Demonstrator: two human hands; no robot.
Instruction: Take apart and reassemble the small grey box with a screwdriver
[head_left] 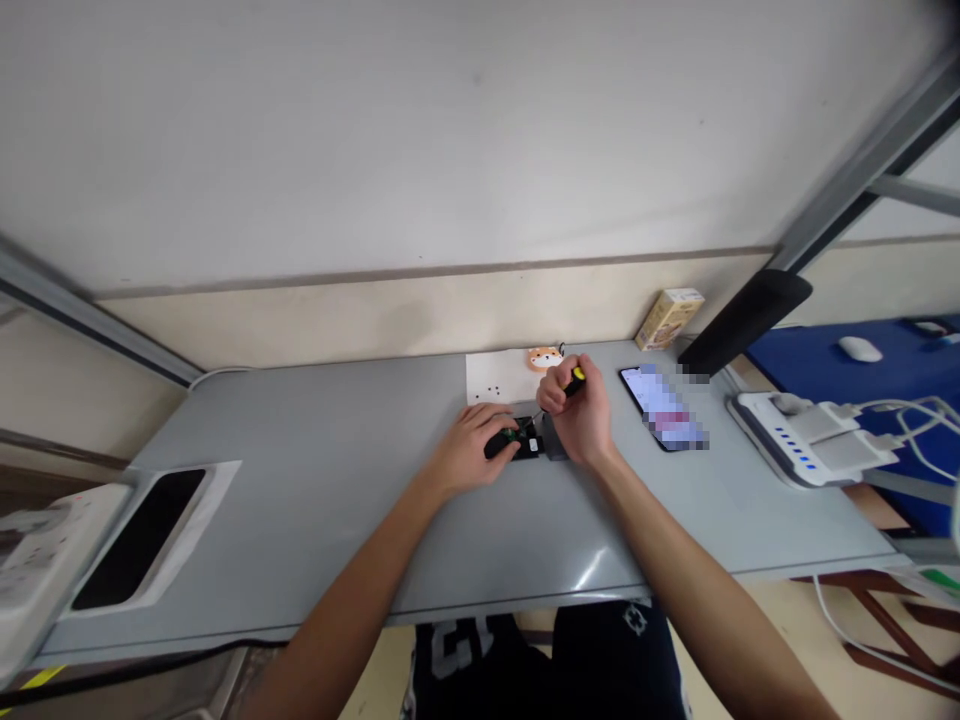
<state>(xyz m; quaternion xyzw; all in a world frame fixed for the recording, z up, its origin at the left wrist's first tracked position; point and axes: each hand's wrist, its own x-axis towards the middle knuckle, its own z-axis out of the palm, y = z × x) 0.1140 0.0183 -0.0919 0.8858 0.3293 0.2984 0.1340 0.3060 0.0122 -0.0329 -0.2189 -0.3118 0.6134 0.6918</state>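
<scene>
Near the middle of the grey table (337, 520), my left hand (472, 445) is closed on a small black device (529, 447) with a green part inside. My right hand (579, 408) wraps round a screwdriver with a yellow and black handle (577, 377). Its thin shaft slants down to the left, towards the device; whether the tip touches is too small to tell. A dark grey block (553, 440) sits just right of the device, partly under my right hand. Behind my hands lies a white sheet (499, 372) with several tiny dark pieces on it and an orange animal-face item (545, 359).
A lit phone (661, 408) lies to the right, before a small carton (669, 318) and a black cylinder (746, 320). A power strip (795, 440) with plugs and cables is farther right. On the left are a dark phone (142, 540) and a white socket block (56, 565).
</scene>
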